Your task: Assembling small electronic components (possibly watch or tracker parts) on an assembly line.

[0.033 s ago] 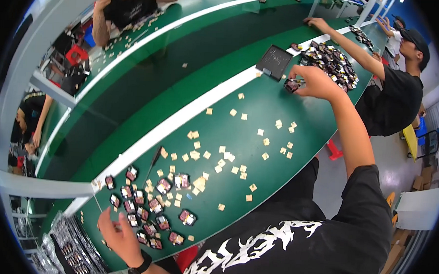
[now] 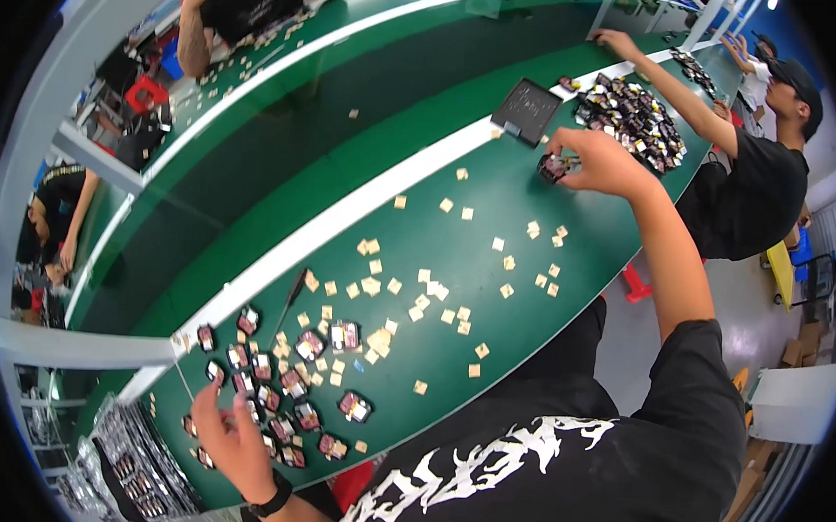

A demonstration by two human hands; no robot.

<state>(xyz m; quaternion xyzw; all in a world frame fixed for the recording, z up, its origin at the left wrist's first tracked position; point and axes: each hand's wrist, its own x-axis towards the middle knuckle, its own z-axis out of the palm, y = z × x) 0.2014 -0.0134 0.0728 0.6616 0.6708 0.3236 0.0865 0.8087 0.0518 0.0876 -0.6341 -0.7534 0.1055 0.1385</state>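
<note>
Black-cased module (image 2: 551, 170) is sitting in the right hand (image 2: 595, 161), pinched between thumb and fingers, low over the green table (image 2: 419, 238), just beside the black tray (image 2: 528, 112) at the far edge. Left hand (image 2: 233, 440) is hovering toward the table's left end, fingers parted and curving, at the margin of a loose module cluster (image 2: 294, 381). Whether its fingertips are touching a module, cannot tell; no firm grasp is showing.

Progress, judged from layout: handling is looking part-way. One module is being handled; cluster modules are lying singly, some close together, none boxed. A large module heap (image 2: 629, 119) is resting toward the right end, beyond the right hand. Which group is finished and which is waiting, cannot tell.

Pale square pieces (image 2: 424, 275) are lying scattered across the middle, uncollected, thickening toward the cluster. Dark-handled slim tool (image 2: 297, 286) is lying unused near the far edge. Stacked trays in clear plastic (image 2: 134, 463) are standing at the left end, apart from the cluster.
</note>
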